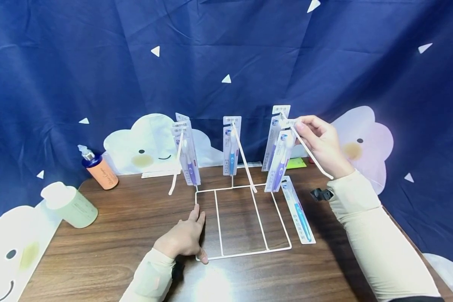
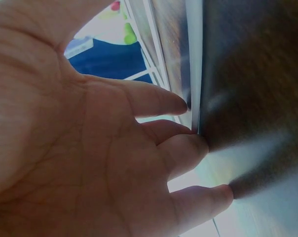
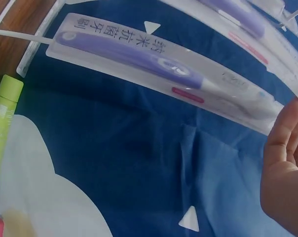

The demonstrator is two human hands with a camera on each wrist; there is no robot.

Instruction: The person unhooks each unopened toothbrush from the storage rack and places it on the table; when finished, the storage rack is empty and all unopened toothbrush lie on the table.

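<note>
A white wire rack (image 1: 249, 253) stands on the wooden table, its flat base toward me and three slanted hooks rising at the back. Packaged toothbrushes hang from the hooks: several on the left (image 1: 188, 157), one in the middle (image 1: 231, 147), two on the right. My right hand (image 1: 303, 128) pinches the top of the front purple toothbrush pack (image 1: 281, 161) at the right hook; the right wrist view shows that pack (image 3: 154, 64) with my fingers (image 3: 287, 163) beside it. My left hand (image 1: 198, 235) rests flat on the base's left rail, fingertips touching the wire (image 2: 194, 64).
A blue toothbrush pack (image 1: 298, 209) lies flat on the table right of the rack. An orange pump bottle (image 1: 100, 170) and a pale green container (image 1: 69, 204) stand at the left. A small black object (image 1: 321, 194) lies by my right forearm. Blue curtain behind.
</note>
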